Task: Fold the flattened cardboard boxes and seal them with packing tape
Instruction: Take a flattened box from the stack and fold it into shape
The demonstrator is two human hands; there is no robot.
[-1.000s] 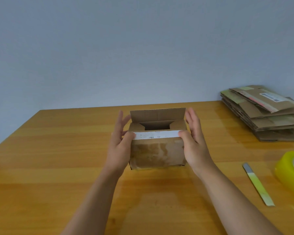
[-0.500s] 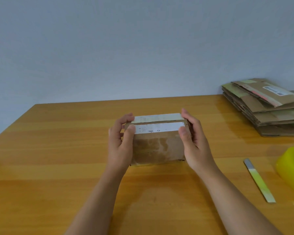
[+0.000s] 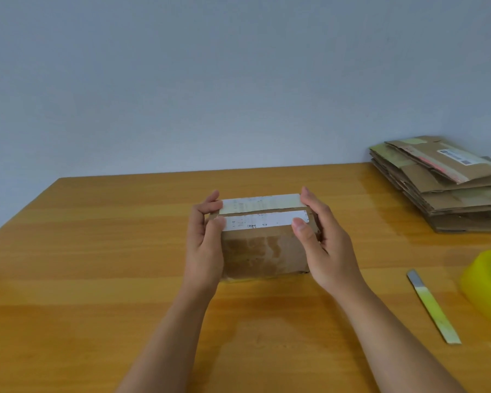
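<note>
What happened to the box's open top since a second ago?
The back flap folded down, closing the small box. Left hand and right hand curled over its top edges, holding both flaps shut. Tape roll, cutter and flat stack stayed put.

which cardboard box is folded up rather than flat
The small brown cardboard box between both hands; the other boxes lie flattened in the stack at the table's far right.

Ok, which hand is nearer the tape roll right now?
Right. The right hand grips the right end of the cardboard box, on the side facing the tape roll at the table's right edge. The left hand grips the box's far, left end.
</note>
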